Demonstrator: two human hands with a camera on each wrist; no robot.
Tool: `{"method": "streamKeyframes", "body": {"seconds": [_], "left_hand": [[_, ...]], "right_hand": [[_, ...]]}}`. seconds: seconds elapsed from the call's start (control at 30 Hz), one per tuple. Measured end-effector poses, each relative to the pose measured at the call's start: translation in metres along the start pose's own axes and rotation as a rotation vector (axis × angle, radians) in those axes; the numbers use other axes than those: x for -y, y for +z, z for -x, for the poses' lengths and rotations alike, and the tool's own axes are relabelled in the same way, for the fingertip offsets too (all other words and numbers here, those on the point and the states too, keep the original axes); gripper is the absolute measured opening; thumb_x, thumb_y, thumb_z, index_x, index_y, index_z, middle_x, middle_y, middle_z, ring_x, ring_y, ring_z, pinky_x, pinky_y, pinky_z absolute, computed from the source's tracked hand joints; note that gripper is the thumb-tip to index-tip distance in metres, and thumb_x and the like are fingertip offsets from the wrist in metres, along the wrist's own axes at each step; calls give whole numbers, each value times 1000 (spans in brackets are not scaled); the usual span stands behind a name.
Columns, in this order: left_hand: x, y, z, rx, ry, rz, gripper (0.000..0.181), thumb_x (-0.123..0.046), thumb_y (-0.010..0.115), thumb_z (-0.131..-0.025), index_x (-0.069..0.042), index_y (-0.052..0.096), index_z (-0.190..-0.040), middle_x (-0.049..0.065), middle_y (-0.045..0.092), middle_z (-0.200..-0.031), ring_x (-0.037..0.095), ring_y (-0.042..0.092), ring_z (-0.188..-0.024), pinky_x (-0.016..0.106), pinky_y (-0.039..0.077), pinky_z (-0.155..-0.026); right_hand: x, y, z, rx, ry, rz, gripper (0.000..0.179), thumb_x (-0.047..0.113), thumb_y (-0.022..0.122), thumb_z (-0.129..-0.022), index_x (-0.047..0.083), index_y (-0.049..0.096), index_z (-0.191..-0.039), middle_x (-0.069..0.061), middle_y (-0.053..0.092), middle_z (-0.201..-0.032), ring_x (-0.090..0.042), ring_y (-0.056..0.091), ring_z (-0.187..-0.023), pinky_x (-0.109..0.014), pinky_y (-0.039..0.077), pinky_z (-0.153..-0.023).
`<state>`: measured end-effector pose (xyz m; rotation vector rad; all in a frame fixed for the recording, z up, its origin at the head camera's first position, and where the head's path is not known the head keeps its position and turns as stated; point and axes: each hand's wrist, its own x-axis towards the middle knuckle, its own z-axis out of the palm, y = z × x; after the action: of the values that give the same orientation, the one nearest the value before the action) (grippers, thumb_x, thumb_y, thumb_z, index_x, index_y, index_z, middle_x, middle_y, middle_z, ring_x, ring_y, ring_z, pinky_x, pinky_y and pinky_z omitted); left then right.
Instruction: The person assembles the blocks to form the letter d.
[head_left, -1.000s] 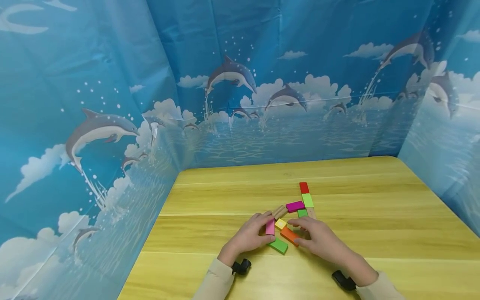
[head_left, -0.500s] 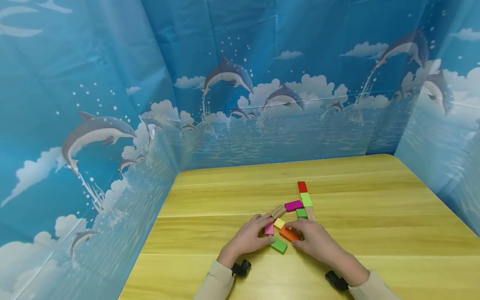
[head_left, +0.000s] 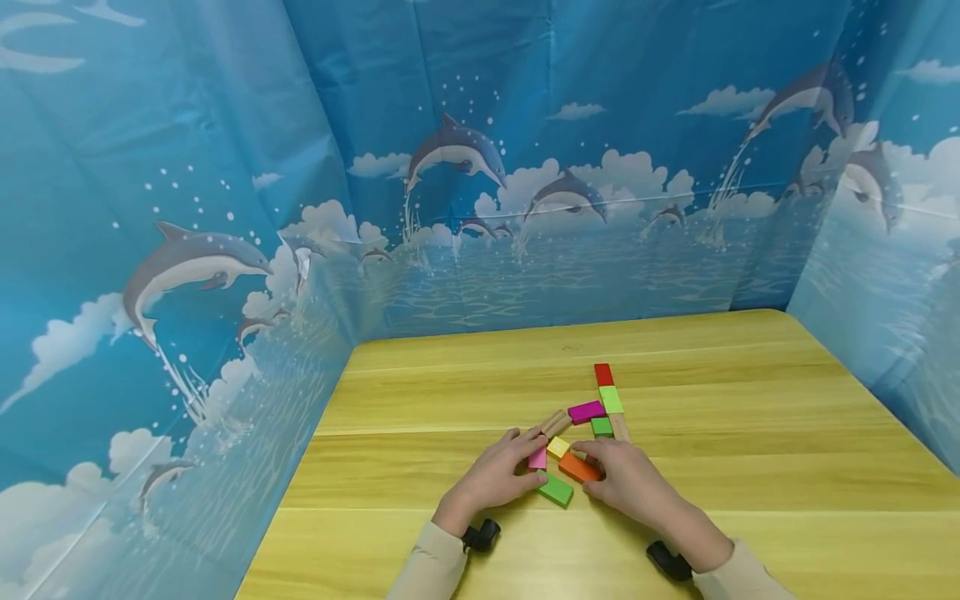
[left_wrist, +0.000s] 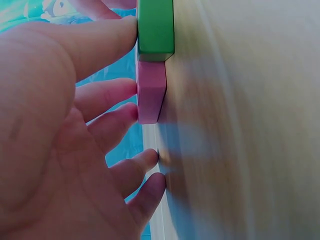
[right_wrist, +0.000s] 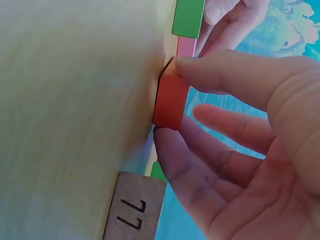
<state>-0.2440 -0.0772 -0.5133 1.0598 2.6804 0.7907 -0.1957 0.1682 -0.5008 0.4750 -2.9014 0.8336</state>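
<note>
In the head view my left hand (head_left: 495, 475) rests over a pink block (head_left: 537, 458) and the near green block (head_left: 556, 490). The left wrist view shows its thumb touching the green block (left_wrist: 156, 30) and two fingertips on the pink block (left_wrist: 151, 92), fingers extended. My right hand (head_left: 633, 487) pinches the orange block (head_left: 577, 468) between thumb and a finger at its two ends, low on the table. A yellow block (head_left: 558, 447) lies just beyond the orange one. Nearby in the right wrist view is a plain wooden block (right_wrist: 135, 207) marked with black digits.
Plain wood blocks (head_left: 553, 424) and a magenta block (head_left: 586, 412) run toward a column with a lime block (head_left: 611, 399) and a red block (head_left: 604, 375). A small green block (head_left: 602, 427) sits beside it. The wooden table (head_left: 420, 383) backs onto a dolphin-print curtain (head_left: 480, 275).
My right hand has moved slightly left and its thumb has come in to the end of the orange block. My left hand has stayed nearly still on its blocks.
</note>
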Motion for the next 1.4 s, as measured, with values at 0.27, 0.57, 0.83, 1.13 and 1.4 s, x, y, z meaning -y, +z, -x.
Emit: {"method": "streamKeyframes", "body": {"seconds": [0.27,0.57,0.83,1.13,1.4], "left_hand": [[-1,1,-1,-9,-4,1,63,-43,59,-101,-23,38,-157,-7,27,-164,34,23,-150,60,31,-112],[-4,-1,1,-18,-8,-7,62,-43,60,-101,-21,41,-156,-7,31,-162,29,22,-150,57,32,-113],[-8,-2,1,-26,19,-27,65,-45,61,-100,-15,42,-155,-2,34,-161,30,25,-150,52,30,-115],[-6,2,0,-29,6,-65,66,-46,64,-98,-16,45,-154,-3,36,-160,27,28,-149,50,33,-114],[-8,0,0,-17,-5,-52,67,-46,64,-98,-16,44,-154,-3,34,-161,31,27,-149,52,32,-114]], "right_hand": [[-1,-2,0,-32,0,50,47,11,87,-73,5,75,-118,6,64,-91,-7,55,-77,-30,51,-68],[-1,-2,3,-53,-29,49,46,9,83,-71,7,76,-117,5,64,-95,-8,50,-74,-27,46,-64],[-2,-8,5,-31,-27,9,48,10,82,-75,11,74,-122,11,58,-91,-9,46,-70,-24,42,-60],[-7,-11,13,-16,-119,27,42,12,81,-75,15,77,-117,5,65,-110,-10,58,-89,-30,52,-73],[-13,-14,15,45,-186,10,41,14,80,-79,16,75,-119,10,64,-109,-5,53,-84,-24,48,-69]]}}
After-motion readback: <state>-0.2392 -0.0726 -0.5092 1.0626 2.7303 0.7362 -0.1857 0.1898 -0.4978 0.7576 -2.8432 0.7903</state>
